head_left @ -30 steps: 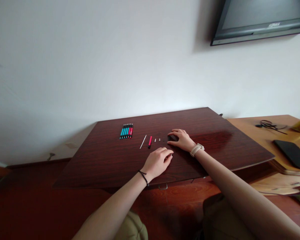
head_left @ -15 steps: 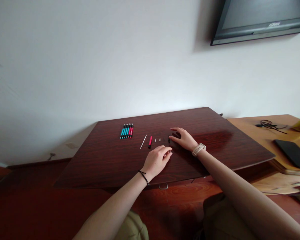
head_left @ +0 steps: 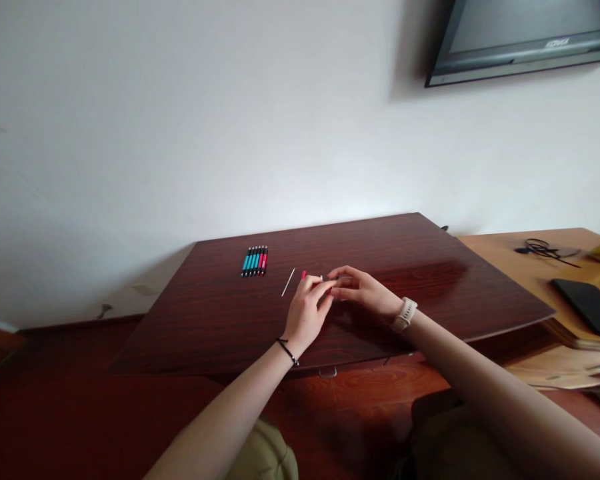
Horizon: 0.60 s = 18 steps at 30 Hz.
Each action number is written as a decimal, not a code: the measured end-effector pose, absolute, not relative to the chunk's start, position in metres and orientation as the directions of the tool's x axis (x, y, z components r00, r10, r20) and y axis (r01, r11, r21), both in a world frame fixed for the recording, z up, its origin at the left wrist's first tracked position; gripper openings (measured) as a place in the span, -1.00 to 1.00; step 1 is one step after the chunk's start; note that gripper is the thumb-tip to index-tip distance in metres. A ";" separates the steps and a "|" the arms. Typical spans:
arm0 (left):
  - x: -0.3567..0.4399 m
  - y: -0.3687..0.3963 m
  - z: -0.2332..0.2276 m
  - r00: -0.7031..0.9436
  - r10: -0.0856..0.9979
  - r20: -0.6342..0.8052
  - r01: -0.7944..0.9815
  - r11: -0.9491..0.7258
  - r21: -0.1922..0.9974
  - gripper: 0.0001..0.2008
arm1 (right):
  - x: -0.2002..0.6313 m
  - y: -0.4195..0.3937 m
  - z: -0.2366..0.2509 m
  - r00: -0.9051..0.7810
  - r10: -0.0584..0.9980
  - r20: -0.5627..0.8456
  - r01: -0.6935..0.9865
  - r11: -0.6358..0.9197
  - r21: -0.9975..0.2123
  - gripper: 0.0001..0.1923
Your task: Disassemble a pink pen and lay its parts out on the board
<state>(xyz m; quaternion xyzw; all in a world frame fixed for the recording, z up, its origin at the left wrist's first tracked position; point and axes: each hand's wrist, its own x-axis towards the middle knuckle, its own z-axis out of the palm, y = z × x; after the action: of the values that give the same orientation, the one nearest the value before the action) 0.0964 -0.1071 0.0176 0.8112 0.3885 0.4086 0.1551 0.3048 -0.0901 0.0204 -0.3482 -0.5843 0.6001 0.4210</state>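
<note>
My left hand (head_left: 307, 312) and right hand (head_left: 359, 291) meet fingertip to fingertip just above the table (head_left: 220, 320), pinched narrow around a small pen part that is too tiny and too hidden to name; I cannot tell which hand truly has it. The red pen piece (head_left: 303, 274) peeks out behind my left fingers, the thin white refill (head_left: 287, 283) lies just beside it, and the row of finished pens (head_left: 255, 261) sits well apart to the left. A loose pinch could drop the little part, and my left hand could nudge the red piece aside. Half a second ago my hands were apart, the right flat by the small parts, the left curled nearer me.
</note>
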 end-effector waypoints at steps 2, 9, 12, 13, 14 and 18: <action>0.097 -0.108 0.017 0.395 0.740 0.545 0.493 -0.671 0.553 -0.67 | 0.304 -0.091 0.019 -0.401 0.914 0.055 -0.118 0.007 -0.993 -0.42; 0.099 -0.110 0.013 0.446 0.765 0.465 0.523 -0.644 0.558 -0.55 | 0.323 -0.078 0.017 -0.202 0.977 0.065 0.005 0.067 -0.998 -0.50; 0.100 -0.110 0.012 0.460 0.771 0.440 0.525 -0.636 0.566 -0.71 | 0.342 -0.065 0.015 -0.072 0.992 0.103 0.110 0.111 -0.988 -0.52; 0.100 -0.110 0.012 0.462 0.771 0.439 0.523 -0.636 0.567 -0.73 | 0.348 -0.061 0.013 -0.040 0.993 0.115 0.142 0.120 -0.983 -0.52; 0.100 -0.111 0.012 0.464 0.770 0.439 0.520 -0.638 0.568 -0.74 | 0.354 -0.057 0.012 -0.014 0.992 0.124 0.171 0.125 -0.977 -0.52; 0.100 -0.112 0.014 0.489 0.758 0.433 0.507 -0.650 0.566 -0.76 | 0.373 -0.046 0.004 0.017 0.989 0.148 0.236 0.140 -0.962 -0.54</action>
<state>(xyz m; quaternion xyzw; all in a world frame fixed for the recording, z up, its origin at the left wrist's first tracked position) 0.1005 -0.1118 0.0140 0.8427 0.3750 0.3390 0.1850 0.3731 -0.0464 0.0039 -0.5262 -0.5818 0.3911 0.4813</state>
